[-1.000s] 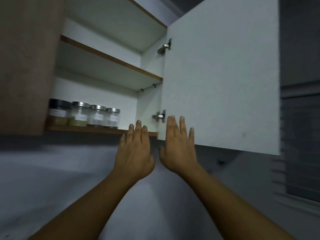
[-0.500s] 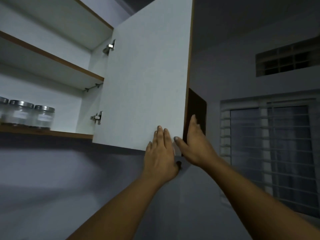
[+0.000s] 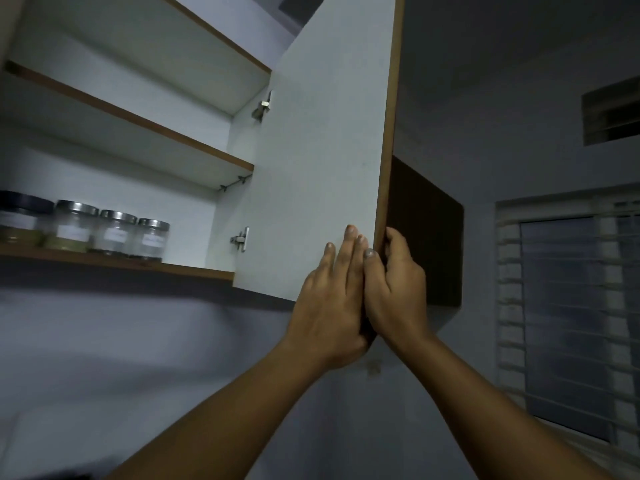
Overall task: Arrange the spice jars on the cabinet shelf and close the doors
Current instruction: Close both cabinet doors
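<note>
4 spice jars (image 3: 114,233) in a row on the bottom shelf (image 3: 194,270), left side. Step: closing the open door (image 3: 311,168). Left hand (image 3: 330,306) flat on its inner face, right hand (image 3: 396,292) curled round its free edge. Next: swing it shut.

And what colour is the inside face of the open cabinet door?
The door is white inside, with a brown edge; seen in the head view.

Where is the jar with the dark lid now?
In the head view, the dark-lidded jar stands far left on the lowest shelf, beside three silver-lidded jars.
</note>
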Tool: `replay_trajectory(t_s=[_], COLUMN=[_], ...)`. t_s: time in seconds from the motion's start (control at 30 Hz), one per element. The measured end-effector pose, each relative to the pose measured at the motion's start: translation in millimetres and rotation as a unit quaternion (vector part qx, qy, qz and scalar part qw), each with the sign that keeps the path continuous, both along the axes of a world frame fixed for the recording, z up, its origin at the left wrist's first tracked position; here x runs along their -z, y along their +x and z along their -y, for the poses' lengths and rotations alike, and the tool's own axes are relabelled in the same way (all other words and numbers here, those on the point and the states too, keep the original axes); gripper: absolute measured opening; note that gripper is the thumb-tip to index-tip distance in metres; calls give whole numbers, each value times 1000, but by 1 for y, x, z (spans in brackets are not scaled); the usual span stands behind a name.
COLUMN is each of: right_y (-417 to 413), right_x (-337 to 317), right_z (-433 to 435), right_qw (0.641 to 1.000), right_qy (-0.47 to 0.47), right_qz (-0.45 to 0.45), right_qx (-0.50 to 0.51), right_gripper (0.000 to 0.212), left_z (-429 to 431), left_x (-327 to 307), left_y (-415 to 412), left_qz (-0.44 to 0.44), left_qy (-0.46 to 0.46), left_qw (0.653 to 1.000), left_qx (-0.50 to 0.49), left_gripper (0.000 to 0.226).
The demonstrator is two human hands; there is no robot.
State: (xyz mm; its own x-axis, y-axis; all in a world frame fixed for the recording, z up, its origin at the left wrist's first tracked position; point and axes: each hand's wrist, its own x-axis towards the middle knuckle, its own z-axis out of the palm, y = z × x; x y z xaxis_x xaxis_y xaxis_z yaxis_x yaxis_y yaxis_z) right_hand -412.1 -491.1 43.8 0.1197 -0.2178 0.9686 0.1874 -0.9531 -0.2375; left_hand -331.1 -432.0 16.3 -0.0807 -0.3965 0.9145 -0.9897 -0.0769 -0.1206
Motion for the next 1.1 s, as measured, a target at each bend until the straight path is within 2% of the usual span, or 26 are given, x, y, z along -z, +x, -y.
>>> replay_trajectory(t_s=[0.2,0.37,0.57,0.67,0.77,0.87,0.93,1.03,1.1], right_y=[44,94,162,200,240,279,305,339,360], right_x=[11,14,16,15,16,16,13,12,11], right_z=[-79,-145,-215,-238,-257,-273,-281,-287,-290], right_qw=[993,986,978,978,980,983,983,979,977], right_qy=[-47,-58,-82,-111,-127,-129,-135,-153,-153], right_qz=[41,16,-38,-63,-75,-83,-104,-132,-148], right_qx=[-99,-155,-187,-164,-131,-99,-64,-22,-11], right_gripper=[49,57,62,62,60,57,58,59,62], left_z=[-78,-145,-225,-258,-284,-303,-314,-325,-332], left_x=[3,8,17,20,21,18,15,14,10], left_y=[32,72,130,160,186,215,238,276,298], left_qz=[39,32,-8,-38,-71,-47,-14,-55,-49], left_qy=[-101,-156,-161,-151,-140,-139,-115,-47,-16], left_qw=[992,987,973,971,970,966,950,909,885], left_qx=[59,-37,-164,-182,-184,-214,-288,-411,-463], left_gripper=[94,81,79,79,68,48,41,57,69])
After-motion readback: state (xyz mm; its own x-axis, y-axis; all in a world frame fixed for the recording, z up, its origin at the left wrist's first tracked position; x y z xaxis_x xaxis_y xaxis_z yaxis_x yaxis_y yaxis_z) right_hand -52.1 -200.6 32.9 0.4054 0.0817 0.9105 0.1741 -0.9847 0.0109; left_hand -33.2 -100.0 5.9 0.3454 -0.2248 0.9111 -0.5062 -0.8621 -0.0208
